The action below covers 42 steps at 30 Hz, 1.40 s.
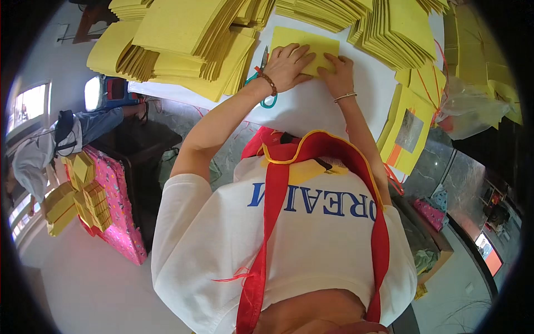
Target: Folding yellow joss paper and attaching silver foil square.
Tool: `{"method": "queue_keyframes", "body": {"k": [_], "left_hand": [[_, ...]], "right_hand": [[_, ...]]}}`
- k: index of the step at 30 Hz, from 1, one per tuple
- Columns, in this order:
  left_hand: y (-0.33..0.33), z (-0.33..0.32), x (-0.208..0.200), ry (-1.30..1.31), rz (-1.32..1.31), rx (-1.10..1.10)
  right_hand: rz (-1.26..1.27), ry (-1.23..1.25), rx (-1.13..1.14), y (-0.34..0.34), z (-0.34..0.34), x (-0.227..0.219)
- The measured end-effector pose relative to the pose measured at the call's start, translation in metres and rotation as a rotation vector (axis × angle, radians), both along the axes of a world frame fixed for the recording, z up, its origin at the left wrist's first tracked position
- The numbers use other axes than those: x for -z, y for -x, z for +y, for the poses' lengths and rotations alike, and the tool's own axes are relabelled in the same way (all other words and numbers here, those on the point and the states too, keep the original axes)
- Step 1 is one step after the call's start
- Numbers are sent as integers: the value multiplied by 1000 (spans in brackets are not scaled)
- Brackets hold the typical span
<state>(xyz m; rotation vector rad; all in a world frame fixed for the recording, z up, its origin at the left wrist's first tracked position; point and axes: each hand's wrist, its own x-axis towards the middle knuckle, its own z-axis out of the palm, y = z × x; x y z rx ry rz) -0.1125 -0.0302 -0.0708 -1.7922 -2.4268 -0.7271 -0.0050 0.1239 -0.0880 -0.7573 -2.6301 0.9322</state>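
A square yellow paper sheet lies on the white-covered table in front of me. My left hand rests on its left part, palm down, with the fingers spread. On the sheet's right edge lies my right hand, its fingers apart and slightly bent, the tips touching the paper. Neither hand grips anything that I can see. Under my left wrist is a pair of scissors with teal handles; its dark blades point away beside the sheet.
Thick stacks of folded yellow paper crowd the left, and more stacks stand at the far right. Yellow paper bundles and a clear plastic bag lie at the right edge. Another person is at the left near a pink-covered surface.
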Motion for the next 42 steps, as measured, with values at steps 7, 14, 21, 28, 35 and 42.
{"method": "queue_keyframes", "body": {"k": [7,14,21,28,35,42], "left_hand": [[-12,-13,-11,1,55,-42],[-48,-60,-7,21,102,-319],[-63,-59,-4,28,83,-498],[-39,-32,-18,-58,84,-489],[-27,-15,-11,121,225,-475],[-34,-24,-18,106,198,-446]], "right_hand": [[-23,-163,27,-2,-12,-2],[29,-192,44,-4,-15,-1],[74,-205,40,-2,-15,3],[6,-185,70,-2,-17,-7],[-3,-107,51,0,-10,-7],[-36,-66,85,-3,-14,-9]]}}
